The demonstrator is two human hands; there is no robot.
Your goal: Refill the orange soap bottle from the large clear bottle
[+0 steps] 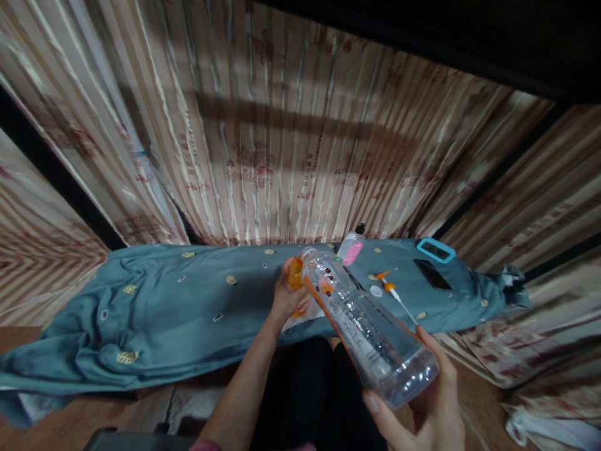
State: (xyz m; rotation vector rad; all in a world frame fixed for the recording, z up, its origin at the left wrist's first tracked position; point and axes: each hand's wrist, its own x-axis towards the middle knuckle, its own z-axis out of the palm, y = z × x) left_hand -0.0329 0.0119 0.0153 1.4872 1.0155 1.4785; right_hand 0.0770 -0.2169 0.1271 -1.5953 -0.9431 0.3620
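1. A blue-green cloth (154,313) with small gold spots covers the counter and hangs in folds at the left.
2. The left hand (284,294) is up near the mouth of a clear plastic bottle (366,326). Its fingers are closed around a small orange cap (295,274), right beside the open bottle top.
3. The bottle is off the counter, held in the air and tilted. Its open mouth points away toward the cloth and its bottom points back at the person. It has an orange stripe along its side.
4. The right hand (427,394) holds the bottom end of the bottle. Its fingers are wrapped around it from below, with the thumb in front.
5. Behind the bottle, a small bottle with a pink label (351,249) lies on the cloth.
6. Just to the right, an orange and white pump part (392,289) with a thin tube lies by a small white cap (376,290).
7. Farther right a dark phone (432,274) lies flat, and a blue-framed timer (436,250) sits near the back edge.
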